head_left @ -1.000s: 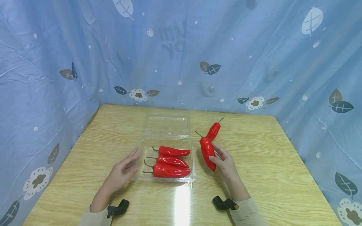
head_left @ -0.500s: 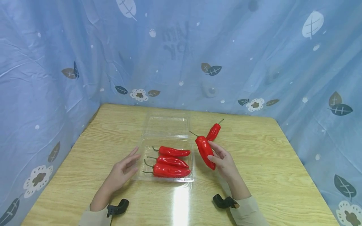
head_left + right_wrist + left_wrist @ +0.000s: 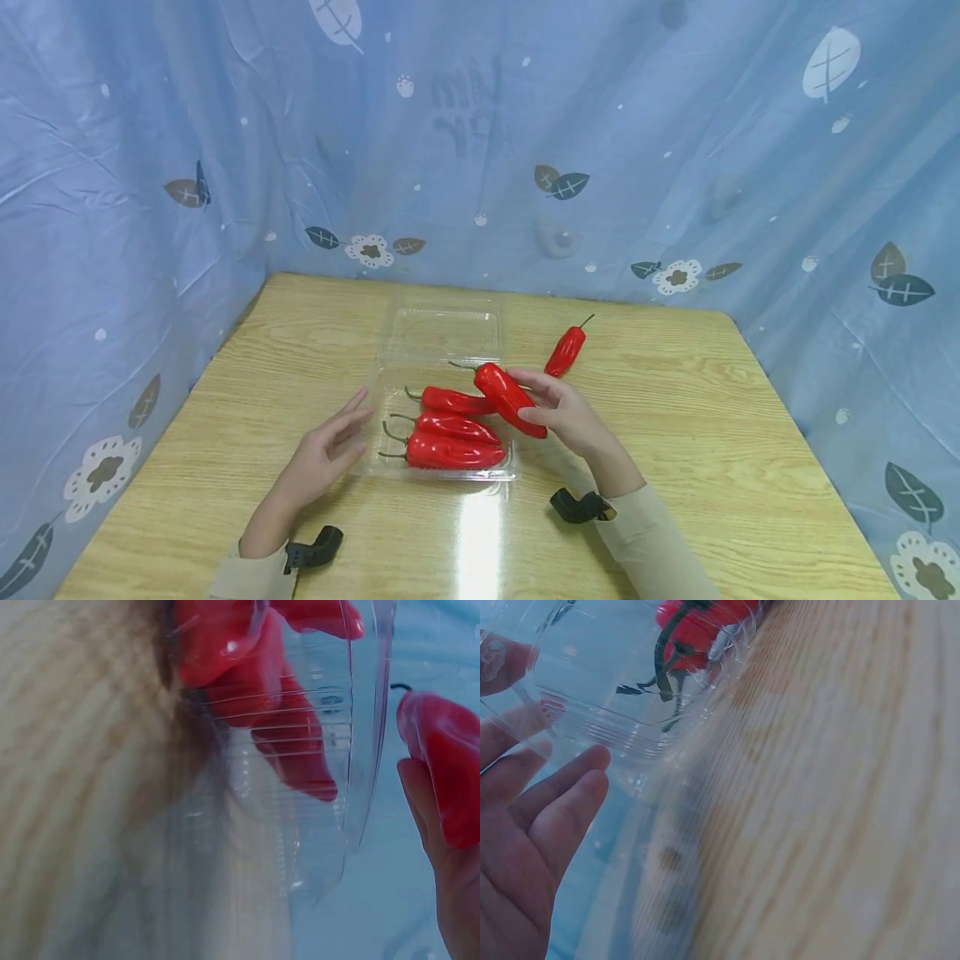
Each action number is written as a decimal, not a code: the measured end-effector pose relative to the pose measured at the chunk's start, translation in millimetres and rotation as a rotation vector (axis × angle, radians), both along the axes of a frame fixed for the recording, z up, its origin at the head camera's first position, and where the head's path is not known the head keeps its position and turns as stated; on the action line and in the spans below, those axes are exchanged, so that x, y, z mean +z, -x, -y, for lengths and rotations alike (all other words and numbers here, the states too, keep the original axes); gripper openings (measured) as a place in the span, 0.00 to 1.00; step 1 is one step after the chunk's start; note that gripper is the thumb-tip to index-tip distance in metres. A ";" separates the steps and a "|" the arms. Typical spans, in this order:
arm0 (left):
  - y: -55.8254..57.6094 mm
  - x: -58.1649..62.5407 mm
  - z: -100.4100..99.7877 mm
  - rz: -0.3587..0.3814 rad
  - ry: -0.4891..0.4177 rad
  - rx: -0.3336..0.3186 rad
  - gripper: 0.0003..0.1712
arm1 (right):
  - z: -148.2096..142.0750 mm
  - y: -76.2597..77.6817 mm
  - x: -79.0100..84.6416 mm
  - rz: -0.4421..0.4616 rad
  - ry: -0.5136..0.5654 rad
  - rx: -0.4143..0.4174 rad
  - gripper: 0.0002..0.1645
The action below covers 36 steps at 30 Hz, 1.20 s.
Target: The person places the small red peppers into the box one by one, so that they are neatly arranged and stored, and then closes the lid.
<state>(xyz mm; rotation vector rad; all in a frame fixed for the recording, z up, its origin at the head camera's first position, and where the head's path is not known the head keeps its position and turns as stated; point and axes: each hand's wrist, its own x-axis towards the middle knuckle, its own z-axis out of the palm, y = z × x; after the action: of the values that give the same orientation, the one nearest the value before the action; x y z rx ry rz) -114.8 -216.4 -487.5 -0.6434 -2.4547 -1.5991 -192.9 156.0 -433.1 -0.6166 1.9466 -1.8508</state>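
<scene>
A red chili pepper (image 3: 507, 400) is gripped between the thumb and fingers of my right hand (image 3: 573, 421), over the right rim of the clear plastic container (image 3: 390, 375). Its green stem points left. Several red peppers (image 3: 453, 452) lie side by side in the container, stems to the left; the raised one partly covers the farthest. My left hand (image 3: 322, 458) is at the container's left side, its fingers relaxed and holding nothing. In the left wrist view, the left fingers (image 3: 570, 787) lie close to the clear wall; I cannot tell whether all touch it.
The container's clear lid (image 3: 442, 333) lies folded back behind it. Another red pepper (image 3: 566, 350) lies on the wooden table (image 3: 697, 417) at the back right, partly hidden by my right hand. A blue patterned curtain (image 3: 480, 150) hangs behind the table.
My right hand has moved left with the pepper, from beside the container to over its right side, and the pepper has turned to lie more sideways. My left hand has stayed in place.
</scene>
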 end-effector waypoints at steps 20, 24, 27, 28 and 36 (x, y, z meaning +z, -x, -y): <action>-1.2 1.5 -0.7 -0.025 0.001 0.001 0.25 | 45.2 27.2 6.7 -0.040 -0.177 0.292 0.31; -1.6 1.4 -0.9 -0.029 0.001 0.001 0.24 | 50.7 29.1 4.1 -0.063 -0.211 0.351 0.31; -1.6 1.5 -1.1 -0.030 -0.001 -0.002 0.24 | 54.0 29.8 2.8 -0.086 -0.228 0.386 0.31; -1.5 1.5 -1.1 -0.029 -0.001 -0.004 0.24 | 54.9 29.9 2.6 -0.094 -0.232 0.395 0.31; -1.2 2.8 -1.0 -0.018 -0.007 -0.010 0.24 | 60.7 30.1 2.9 -0.104 -0.297 0.421 0.30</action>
<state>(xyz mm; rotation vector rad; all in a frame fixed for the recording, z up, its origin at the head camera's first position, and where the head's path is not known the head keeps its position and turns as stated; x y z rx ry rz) -113.5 -215.4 -484.7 -0.6670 -2.4364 -1.5975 -223.0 95.3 -430.2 -0.9523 1.9208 -1.2714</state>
